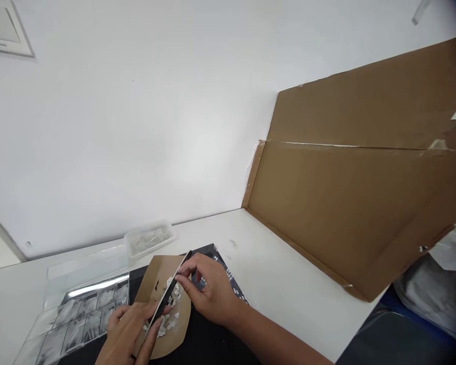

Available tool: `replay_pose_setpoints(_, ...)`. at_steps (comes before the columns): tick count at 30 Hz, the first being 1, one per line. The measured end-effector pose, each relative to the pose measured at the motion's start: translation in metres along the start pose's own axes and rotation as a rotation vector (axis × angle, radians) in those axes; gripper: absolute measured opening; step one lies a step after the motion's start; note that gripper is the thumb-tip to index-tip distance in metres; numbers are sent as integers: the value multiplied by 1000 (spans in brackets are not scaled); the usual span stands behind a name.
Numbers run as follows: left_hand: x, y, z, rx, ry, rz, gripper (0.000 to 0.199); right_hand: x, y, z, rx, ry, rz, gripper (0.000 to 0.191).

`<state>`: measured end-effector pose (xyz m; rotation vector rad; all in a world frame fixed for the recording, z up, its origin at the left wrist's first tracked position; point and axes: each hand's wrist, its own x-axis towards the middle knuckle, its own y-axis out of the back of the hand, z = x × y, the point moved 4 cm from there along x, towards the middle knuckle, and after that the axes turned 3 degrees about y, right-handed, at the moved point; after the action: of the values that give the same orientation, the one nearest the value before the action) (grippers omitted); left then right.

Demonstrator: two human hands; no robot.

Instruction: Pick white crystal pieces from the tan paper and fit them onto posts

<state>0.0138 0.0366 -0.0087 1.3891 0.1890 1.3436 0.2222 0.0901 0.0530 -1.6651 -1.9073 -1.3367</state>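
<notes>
Gripping a slim black, pale-edged strip [168,292] slantwise over a tan paper tray [154,271], pinched low by the left hand [126,329] and high by the right hand [213,291], fingers nearly closed; apparently calling for steady, two-ended control. Flanked by a clear plastic compartment box [68,327] and a brown cardboard screen [349,192]; perhaps hampered below by small white pieces [162,330].

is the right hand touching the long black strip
Touching. The head view shows the right hand pinching the black strip near its upper end.
</notes>
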Motion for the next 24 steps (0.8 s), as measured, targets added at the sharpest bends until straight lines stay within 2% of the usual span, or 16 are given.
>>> replay_pose_setpoints(6, 4, 5, 4, -73, 100, -17, 21, -4, -4, 3, -23, -40, 6, 8)
replay_pose_setpoints(13, 2, 3, -4, -250, 360, 1, 26, -5, -6, 2, -49, -4, 75, 8)
replay_pose_setpoints(17, 0, 4, -5, -233, 346, 51, 27, -5, -7, 4, -46, -15, 98, 9)
replay_pose_setpoints(21, -2, 3, -4, -217, 351, 20, 31, -6, -9, 4, -52, -5, 132, 9)
replay_pose_setpoints(24, -1, 1, -4, -212, 315, -7, 33, -9, -13, 6, 3, -49, 119, 10)
